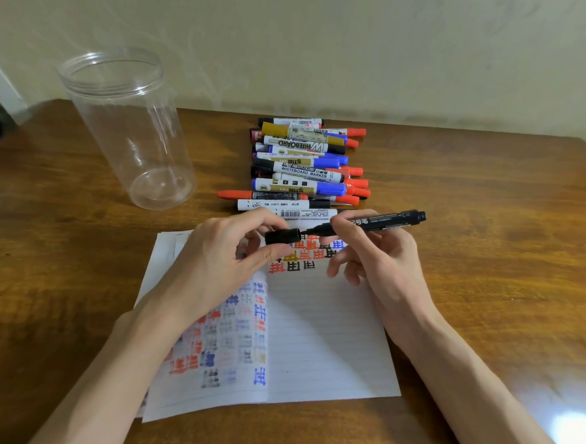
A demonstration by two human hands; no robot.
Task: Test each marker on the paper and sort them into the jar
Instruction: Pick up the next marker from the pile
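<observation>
Plainly, "WHITEBOARD MARKER" is read on a white-barrelled marker [305,172] beyond the fingers [344,222]. A black uncapped marker [387,220] is pinched by the right hand [381,261]; its black cap [283,236] is gripped by the left hand [213,261].

- You are holding a marker [380,222] that is showing black, with white print along its barrel.
- You are pinching its cap [283,236], also black.
- The paper [326,327] is showing white with faint ruled lines, carrying red, black, blue and what may be orange characters.
- The pile of markers [305,164] is showing mostly white barrels with red, blue and black caps, one mustard yellow.
- The jar [129,126] is looking clear.
- The table [75,277] is showing brown wood grain.
</observation>
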